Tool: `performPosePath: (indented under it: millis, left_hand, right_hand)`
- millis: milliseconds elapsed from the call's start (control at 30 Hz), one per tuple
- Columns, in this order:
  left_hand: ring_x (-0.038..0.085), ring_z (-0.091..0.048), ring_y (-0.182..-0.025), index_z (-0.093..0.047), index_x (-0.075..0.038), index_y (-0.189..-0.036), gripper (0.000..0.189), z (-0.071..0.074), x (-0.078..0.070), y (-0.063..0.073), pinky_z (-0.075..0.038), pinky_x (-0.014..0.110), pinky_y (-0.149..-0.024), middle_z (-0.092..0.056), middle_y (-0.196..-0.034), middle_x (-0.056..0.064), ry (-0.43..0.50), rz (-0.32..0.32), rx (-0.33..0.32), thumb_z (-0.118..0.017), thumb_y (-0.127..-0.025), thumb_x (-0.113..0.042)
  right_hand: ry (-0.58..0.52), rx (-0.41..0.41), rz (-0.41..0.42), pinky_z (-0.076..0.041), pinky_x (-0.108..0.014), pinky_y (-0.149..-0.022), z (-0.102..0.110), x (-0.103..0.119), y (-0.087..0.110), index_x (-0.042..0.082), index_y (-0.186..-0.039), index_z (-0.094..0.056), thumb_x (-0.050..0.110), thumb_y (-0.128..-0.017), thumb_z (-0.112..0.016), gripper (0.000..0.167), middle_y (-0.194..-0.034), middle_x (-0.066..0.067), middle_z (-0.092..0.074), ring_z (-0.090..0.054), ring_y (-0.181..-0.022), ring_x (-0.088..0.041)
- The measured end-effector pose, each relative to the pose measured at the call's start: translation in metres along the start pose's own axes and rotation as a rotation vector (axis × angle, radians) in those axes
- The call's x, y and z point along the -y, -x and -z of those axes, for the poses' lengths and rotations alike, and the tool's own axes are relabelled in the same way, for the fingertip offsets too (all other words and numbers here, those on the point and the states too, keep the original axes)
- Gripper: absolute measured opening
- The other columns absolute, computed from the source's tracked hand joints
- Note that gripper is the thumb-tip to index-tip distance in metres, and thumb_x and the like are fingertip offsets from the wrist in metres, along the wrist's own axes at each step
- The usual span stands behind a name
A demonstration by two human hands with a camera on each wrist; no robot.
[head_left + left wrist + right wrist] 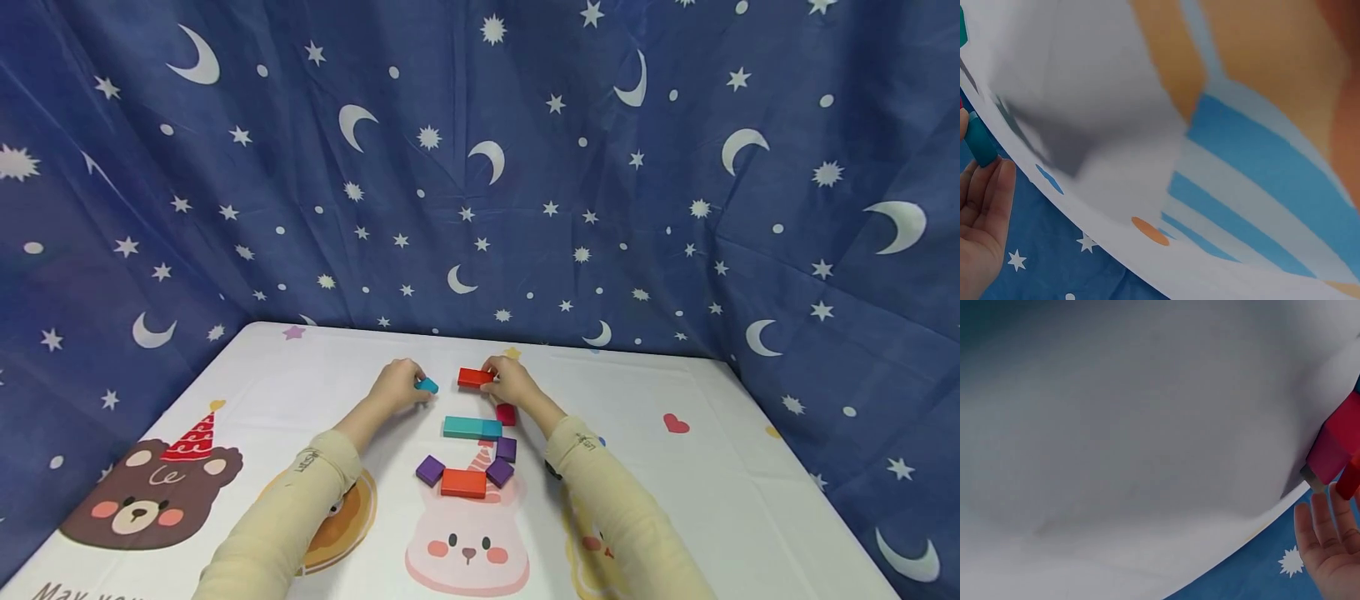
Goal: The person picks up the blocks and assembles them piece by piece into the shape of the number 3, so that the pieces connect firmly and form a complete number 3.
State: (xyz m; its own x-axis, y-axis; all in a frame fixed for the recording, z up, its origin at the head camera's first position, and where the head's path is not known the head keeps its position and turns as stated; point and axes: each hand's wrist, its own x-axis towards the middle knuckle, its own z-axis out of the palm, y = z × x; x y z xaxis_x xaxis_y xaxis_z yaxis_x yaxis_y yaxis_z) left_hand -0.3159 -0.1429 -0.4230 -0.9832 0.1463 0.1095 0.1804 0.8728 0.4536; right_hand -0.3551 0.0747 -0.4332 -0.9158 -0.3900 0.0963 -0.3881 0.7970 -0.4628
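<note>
My left hand pinches a small blue block between thumb and fingers; the left wrist view catches this block at its left edge. Across from it, my right hand holds the right end of a red rectangular block. A crimson block lies just below the right hand. Nearer to me is a long teal block with a blue block at its right end. Purple blocks curve down to an orange-red block, with another purple block at its left.
The white tablecloth carries printed pictures, among them a bear and a rabbit under the nearest blocks. A dark blue curtain with moons and stars rises behind the table's far edge.
</note>
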Motion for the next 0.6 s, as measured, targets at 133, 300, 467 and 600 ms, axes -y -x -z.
performPosePath:
  millis: [133, 300, 467, 600]
  left_hand:
    - [0.022, -0.059, -0.080, -0.071, 0.004, -0.095, 0.034, 0.0010, 0.0030, 0.0038, -0.050, 0.037, -0.078, -0.069, -0.086, 0.011, 0.000, 0.002, -0.002, -0.080, -0.073, -0.021]
    - [0.026, -0.062, -0.086, -0.071, 0.005, -0.095, 0.032, 0.0022, 0.0055, 0.0049, -0.050, 0.039, -0.083, -0.071, -0.092, 0.014, 0.000, -0.009, 0.000, -0.079, -0.073, -0.016]
    - [0.027, -0.064, -0.090, -0.070, 0.006, -0.097, 0.031, 0.0019, 0.0065, 0.0051, -0.052, 0.039, -0.084, -0.070, -0.098, 0.016, 0.003, 0.005, 0.013, -0.078, -0.073, -0.013]
    - [0.025, -0.063, -0.089, -0.070, 0.006, -0.097, 0.031, 0.0007, 0.0067, 0.0044, -0.053, 0.036, -0.081, -0.070, -0.099, 0.016, 0.004, 0.002, 0.025, -0.078, -0.074, -0.014]
  right_hand:
    - [0.004, 0.012, 0.014, -0.050, -0.035, -0.082, -0.0016, 0.0015, 0.0008, 0.001, -0.104, -0.065, 0.011, -0.082, -0.071, 0.025, -0.096, -0.013, -0.065, -0.058, -0.086, -0.021]
    - [0.009, 0.029, -0.003, -0.051, -0.034, -0.080, -0.0032, 0.0017, -0.0002, 0.002, -0.103, -0.065, 0.010, -0.082, -0.071, 0.024, -0.094, -0.012, -0.066, -0.058, -0.083, -0.020]
    - [0.044, 0.045, -0.014, -0.050, -0.033, -0.081, -0.0031, 0.0013, -0.0027, 0.003, -0.104, -0.066, 0.011, -0.082, -0.072, 0.024, -0.096, -0.012, -0.066, -0.057, -0.083, -0.020]
    - [0.072, 0.051, -0.023, -0.048, -0.032, -0.077, -0.0024, 0.0012, -0.0039, 0.005, -0.103, -0.067, 0.012, -0.081, -0.073, 0.024, -0.095, -0.012, -0.066, -0.055, -0.080, -0.019]
